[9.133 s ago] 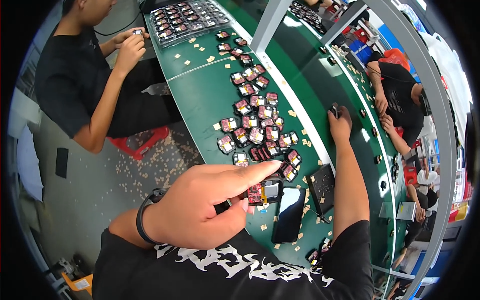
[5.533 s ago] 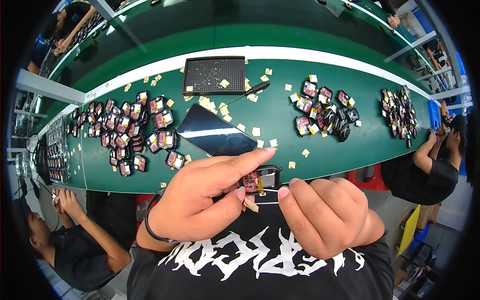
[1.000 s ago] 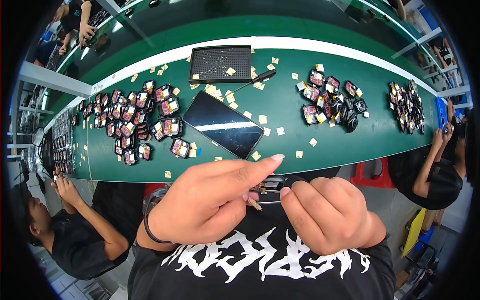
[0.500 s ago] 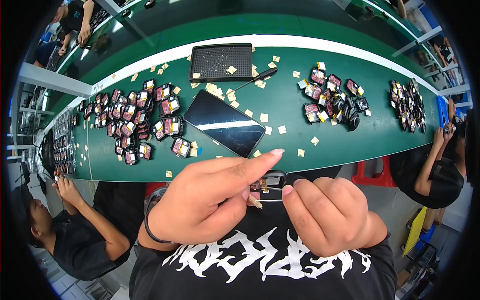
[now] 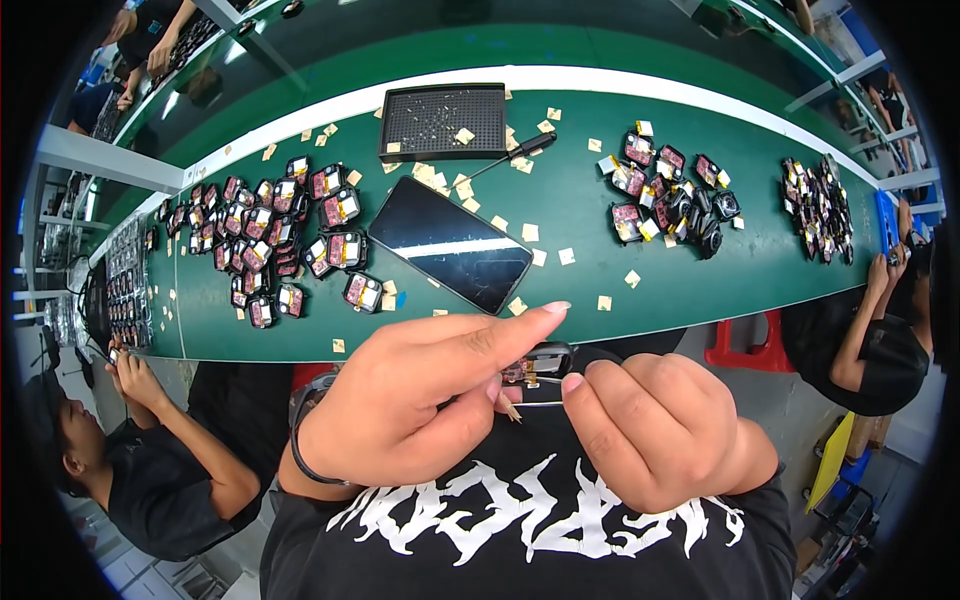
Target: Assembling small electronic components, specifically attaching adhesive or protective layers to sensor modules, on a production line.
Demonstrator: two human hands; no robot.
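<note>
Close to my body, past the table's near edge, my left hand [image 5: 425, 390] is closed on a small black watch case [image 5: 552, 356] with its circuit board showing. Its index finger stretches out over the case. A small beige paper piece [image 5: 509, 405] sticks out beneath the fingertips. My right hand [image 5: 655, 430] pinches metal tweezers [image 5: 542, 403], whose two thin prongs point left at the case. One prong lies by the board, the other below it by the paper. Fingers hide most of the case and the tweezers' rear part.
On the green table [image 5: 570, 310] lie a dark-screened phone [image 5: 450, 243], a black perforated tray [image 5: 445, 120], a screwdriver [image 5: 532, 146] and scattered beige squares. Open watch cases are heaped at left [image 5: 257, 222] and right [image 5: 628, 180]. Co-workers sit on both sides; a red stool [image 5: 745, 342] stands right.
Both hands stay almost in place, still gripping the watch case and the tweezers. The view has shifted very slightly.
</note>
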